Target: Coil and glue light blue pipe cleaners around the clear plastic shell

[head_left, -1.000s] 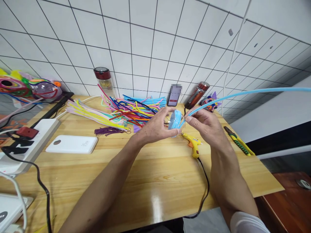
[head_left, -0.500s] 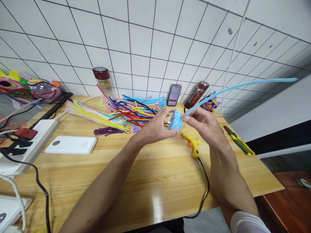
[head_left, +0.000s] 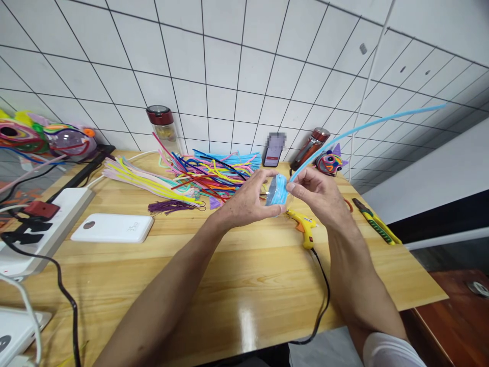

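My left hand [head_left: 248, 201] grips a small round form wound with light blue pipe cleaner [head_left: 276, 189], held above the wooden table [head_left: 229, 275]. My right hand [head_left: 317, 193] pinches the same blue pipe cleaner where it leaves the coil. Its long free end [head_left: 367, 125] arcs up and to the right, in front of the tiled wall. Both hands have closed fingers and meet at the coil.
A heap of coloured pipe cleaners [head_left: 198, 176] lies behind the hands. A yellow glue gun [head_left: 303, 227] with a black cord lies below my right hand. Also here: a white power bank [head_left: 112, 228], a power strip [head_left: 46, 224], two bottles [head_left: 164, 127], a phone [head_left: 274, 150], a small craft figure [head_left: 330, 162], and a yellow-handled tool [head_left: 376, 221].
The free end of the blue pipe cleaner has swung upward and shortened in reach as more of it wraps on the coil. Both hands stay in nearly the same spot.
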Demonstrator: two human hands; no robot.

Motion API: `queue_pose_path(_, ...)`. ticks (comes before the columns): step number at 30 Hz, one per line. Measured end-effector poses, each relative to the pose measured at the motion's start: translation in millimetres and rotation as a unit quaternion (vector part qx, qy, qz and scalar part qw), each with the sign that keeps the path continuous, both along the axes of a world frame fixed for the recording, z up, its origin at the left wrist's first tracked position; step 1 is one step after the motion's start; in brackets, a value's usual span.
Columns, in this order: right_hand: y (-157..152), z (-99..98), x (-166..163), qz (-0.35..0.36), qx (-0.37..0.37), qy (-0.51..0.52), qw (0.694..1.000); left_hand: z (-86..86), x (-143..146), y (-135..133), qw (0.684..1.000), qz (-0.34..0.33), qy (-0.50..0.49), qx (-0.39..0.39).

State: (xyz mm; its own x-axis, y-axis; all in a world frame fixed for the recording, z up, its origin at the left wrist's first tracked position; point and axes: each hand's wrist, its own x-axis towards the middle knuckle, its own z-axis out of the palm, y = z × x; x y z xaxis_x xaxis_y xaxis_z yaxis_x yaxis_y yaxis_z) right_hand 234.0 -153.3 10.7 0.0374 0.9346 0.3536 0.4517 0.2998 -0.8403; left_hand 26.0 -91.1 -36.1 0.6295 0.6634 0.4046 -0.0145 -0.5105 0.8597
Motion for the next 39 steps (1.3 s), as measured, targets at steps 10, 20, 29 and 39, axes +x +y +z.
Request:
queue_pose_path(10,-1.4,1.3,-2.9,-0.016,-0.018,0.009,1.0,-2.3,0.8,0.6,1.0,0.004,0.004,0.0)
queue_pose_path(20,-1.7,-3.0,3.6,0.016,0.128,-0.072,0.989,0.8,-0.5,0.5,1.0,0.001,-0.008,-0.026)
queue_pose_path(29,-16.1,9.8,6.7,0.033,0.209,-0.247,0.945,5.2,-3.2,-1.3,0.998,-0.01,-0.025,-0.063)
queue_pose_path(39,-16.7,7.3,3.2,0.039,0.24,-0.268,0.932,4.7,-2.4,-1.1,0.997,-0.013,-0.02,-0.073)
